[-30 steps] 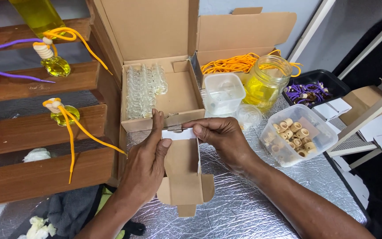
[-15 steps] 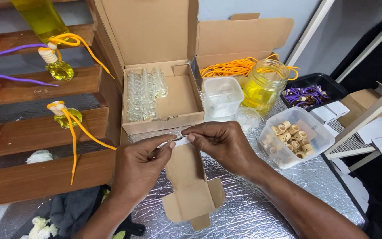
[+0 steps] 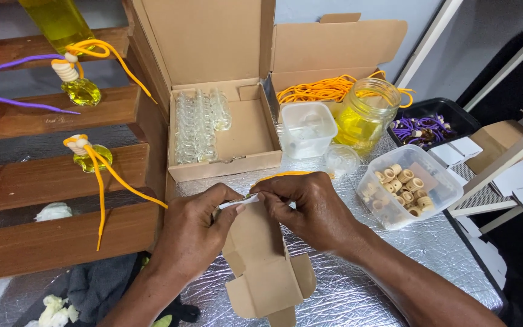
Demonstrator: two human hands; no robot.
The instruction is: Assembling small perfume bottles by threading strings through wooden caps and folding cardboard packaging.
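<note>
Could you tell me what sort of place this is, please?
Probably a small craft or packing bench: glass bottles in a cardboard box, wooden caps in a tub, filled bottles on wooden steps.

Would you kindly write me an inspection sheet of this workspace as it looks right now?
Surface: silver quilted foil table cover.
Job's things: flat carton blank under the hands; small white piece pinched between both.
Clutter: open box of small glass bottles; tub of wooden rings; jar of yellow liquid; empty tub; black tray of purple cords.
Hands: left hand and right hand meet at the white piece.
Cables: orange cords, loose pile.
Surroundings: wooden steps with filled bottles at left.
</note>
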